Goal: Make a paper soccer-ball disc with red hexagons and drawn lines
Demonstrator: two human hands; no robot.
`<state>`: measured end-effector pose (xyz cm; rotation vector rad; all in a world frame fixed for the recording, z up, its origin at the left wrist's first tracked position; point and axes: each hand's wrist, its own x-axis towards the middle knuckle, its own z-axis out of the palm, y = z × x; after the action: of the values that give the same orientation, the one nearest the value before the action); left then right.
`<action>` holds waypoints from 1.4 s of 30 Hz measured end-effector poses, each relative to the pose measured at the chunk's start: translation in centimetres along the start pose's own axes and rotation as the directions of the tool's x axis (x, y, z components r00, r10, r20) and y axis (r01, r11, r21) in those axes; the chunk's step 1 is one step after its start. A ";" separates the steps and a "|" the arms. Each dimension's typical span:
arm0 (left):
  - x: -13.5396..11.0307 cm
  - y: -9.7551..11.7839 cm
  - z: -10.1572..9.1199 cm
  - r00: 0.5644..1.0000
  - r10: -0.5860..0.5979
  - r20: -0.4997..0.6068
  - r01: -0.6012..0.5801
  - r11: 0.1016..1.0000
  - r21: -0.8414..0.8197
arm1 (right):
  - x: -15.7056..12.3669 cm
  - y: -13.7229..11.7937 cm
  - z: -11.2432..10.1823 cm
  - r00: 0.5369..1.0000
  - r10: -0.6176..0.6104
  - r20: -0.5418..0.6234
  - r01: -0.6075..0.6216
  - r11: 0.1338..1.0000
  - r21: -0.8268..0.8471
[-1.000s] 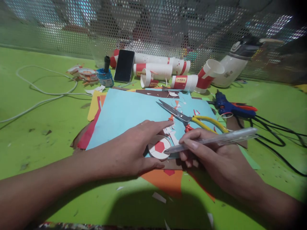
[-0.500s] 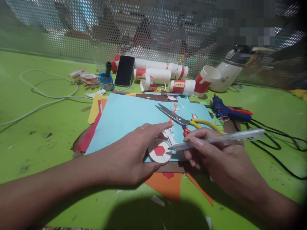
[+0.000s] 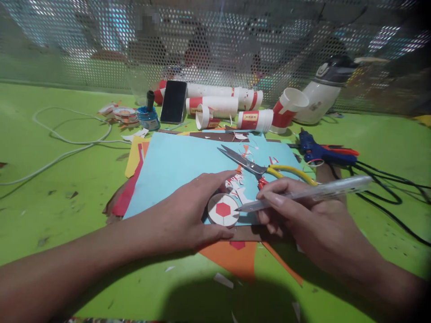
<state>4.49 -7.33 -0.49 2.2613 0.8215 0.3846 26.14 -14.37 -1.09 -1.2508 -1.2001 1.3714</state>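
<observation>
A small white paper disc (image 3: 222,210) with a red hexagon at its centre lies on a light blue sheet (image 3: 182,163). My left hand (image 3: 188,215) curls round the disc's left side, thumb below and forefinger above it, holding it in place. My right hand (image 3: 296,215) is closed on a clear pen (image 3: 310,194), whose tip touches the disc's right edge. Yellow-handled scissors (image 3: 259,168) lie just behind both hands on the blue sheet.
Coloured sheets (image 3: 134,157) stick out under the blue one. At the back lie red-and-white paper cups (image 3: 256,120), a phone (image 3: 173,102), a blue ink bottle (image 3: 148,116) and a white jug (image 3: 323,94). A blue glue gun (image 3: 319,152) with black cables sits right; a white cord (image 3: 67,139) left.
The hands hold the same grip; the disc has turned slightly under the pen tip. The view has shifted a little.
</observation>
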 end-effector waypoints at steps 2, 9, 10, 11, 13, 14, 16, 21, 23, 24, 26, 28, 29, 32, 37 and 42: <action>0.0 0.0 0.0 0.999 -0.041 0.029 0.042 0.999 -0.014 | 0.1 -0.1 0.1 1.000 -0.014 0.019 0.014 1.000 -0.014; -0.3 -0.1 -0.9 0.992 0.046 0.119 -0.043 0.999 -0.028 | 0.2 -0.5 0.3 0.999 -0.005 0.051 0.015 0.983 -0.183; -0.3 -0.2 -0.9 0.991 0.046 0.123 -0.043 0.999 -0.028 | 0.2 -0.5 0.3 0.999 -0.007 0.051 0.018 0.979 -0.205; -0.3 -0.3 -1.0 0.991 0.043 0.126 -0.039 0.999 -0.035 | 0.2 -0.5 0.2 0.999 -0.012 0.049 0.023 0.974 -0.226; -0.4 -0.4 -1.0 0.991 0.039 0.126 -0.032 0.998 -0.055 | 0.2 -0.5 0.2 0.999 -0.023 0.048 0.035 0.966 -0.257; -0.4 -0.4 -1.1 0.992 0.035 0.123 -0.027 0.998 -0.064 | 0.2 -0.5 0.2 0.998 -0.028 0.048 0.039 0.964 -0.263; -0.4 -0.4 -1.1 0.993 0.019 0.118 -0.011 0.998 -0.067 | 0.2 -0.6 0.4 0.998 -0.026 0.048 0.038 0.965 -0.258; -0.1 -0.4 -0.8 0.997 -0.006 0.083 0.013 0.997 -0.081 | 0.2 -0.8 0.7 0.999 0.013 0.033 -0.005 0.978 -0.207; 0.1 -0.5 -0.6 0.997 -0.010 0.071 0.017 0.996 -0.093 | 0.2 -0.8 0.8 0.999 0.027 0.043 -0.019 0.985 -0.170; 0.2 -0.4 -0.6 0.997 -0.015 0.072 0.022 0.995 -0.096 | 0.2 -0.8 0.7 0.998 0.032 0.050 -0.024 0.987 -0.157; 0.3 -0.4 -0.6 0.996 -0.035 0.078 0.042 0.994 -0.099 | 0.2 -0.8 0.7 0.998 0.036 0.060 -0.026 0.988 -0.153; 0.4 -0.4 -0.7 0.995 -0.063 0.082 0.070 0.993 -0.097 | 0.1 -0.7 0.6 0.998 0.031 0.062 -0.021 0.987 -0.162; 0.4 -0.4 -0.7 0.994 -0.073 0.084 0.080 0.992 -0.094 | 0.1 -0.7 0.6 0.998 0.028 0.065 -0.017 0.986 -0.168; 0.4 -0.5 -0.7 0.995 -0.058 0.076 0.066 0.993 -0.096 | 0.2 -0.6 0.6 0.997 0.025 0.066 -0.014 0.987 -0.159; 0.3 -0.6 -0.6 0.996 -0.050 0.074 0.058 0.992 -0.111 | 0.3 -0.8 0.7 0.998 0.025 0.061 -0.016 0.990 -0.137; 0.3 -0.4 -0.6 0.997 -0.042 0.065 0.051 0.989 -0.142 | 0.3 -0.8 0.8 0.996 0.066 0.053 -0.058 0.989 -0.138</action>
<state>4.21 -6.57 -0.34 2.1071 0.7880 0.3398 25.34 -14.02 -0.32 -1.3622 -1.3235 1.3984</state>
